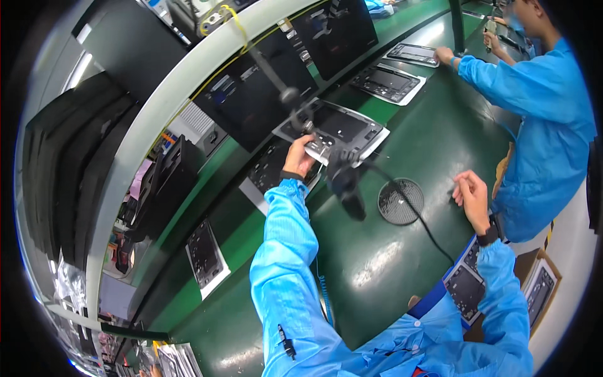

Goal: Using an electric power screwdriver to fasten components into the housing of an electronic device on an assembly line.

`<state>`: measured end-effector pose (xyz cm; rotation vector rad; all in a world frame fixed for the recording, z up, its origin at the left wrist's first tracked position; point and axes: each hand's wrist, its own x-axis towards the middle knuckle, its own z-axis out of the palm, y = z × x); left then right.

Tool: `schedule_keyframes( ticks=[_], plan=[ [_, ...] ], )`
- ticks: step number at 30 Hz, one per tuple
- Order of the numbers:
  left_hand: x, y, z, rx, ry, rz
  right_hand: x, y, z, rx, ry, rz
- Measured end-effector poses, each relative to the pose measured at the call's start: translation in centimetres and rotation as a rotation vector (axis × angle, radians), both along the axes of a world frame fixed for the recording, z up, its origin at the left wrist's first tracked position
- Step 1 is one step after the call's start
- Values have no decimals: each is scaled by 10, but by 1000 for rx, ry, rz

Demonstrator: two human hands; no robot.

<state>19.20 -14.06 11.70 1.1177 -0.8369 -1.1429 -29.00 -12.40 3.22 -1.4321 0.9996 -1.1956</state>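
- Left hand (299, 157): fingers closed on the near left edge of a dark flat panel (345, 124) with a pale border; the thumb lies on top, the fingers underneath are partly hidden.
- Panel position: above the far side of the green table (370, 264), extending forward and to the right from the left fingers. Long axis: left to right, right end slightly nearer the wearer.
- Right hand (472, 198): well apart, to the panel's right and nearer the body; fingers loosely bent, no item visible in them. The left hand is the nearer one.
- Dark hanging tool (345, 185): blurred, overlapping the panel's near edge in view; contact cannot be determined.
- Round perforated disc (400, 202): on the table, between tool and right hand.
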Motion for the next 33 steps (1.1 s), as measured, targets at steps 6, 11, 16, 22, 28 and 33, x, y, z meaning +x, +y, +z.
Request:
schedule_keyframes(
  ticks=[6, 11, 16, 22, 28, 33],
  plan=[
    [47, -118, -61, 84, 317, 186, 6, 4, 14, 44, 4, -24],
    [16, -151, -89, -131, -247, 359, -1, 4, 16, 33, 45, -62],
    [1, -112, -72, 14, -887, 806, 0, 2, 9, 20, 74, -51],
    [-67, 8, -50, -260, -1121, 425, -17, -2, -11, -44, 130, -21],
    [-130, 138, -48, -249, -913, 241, -25, -15, -30, -111, 116, 16],
    [-142, 218, -65, -162, -981, 186, -13, -14, -25, -110, 141, 40]
  ],
)
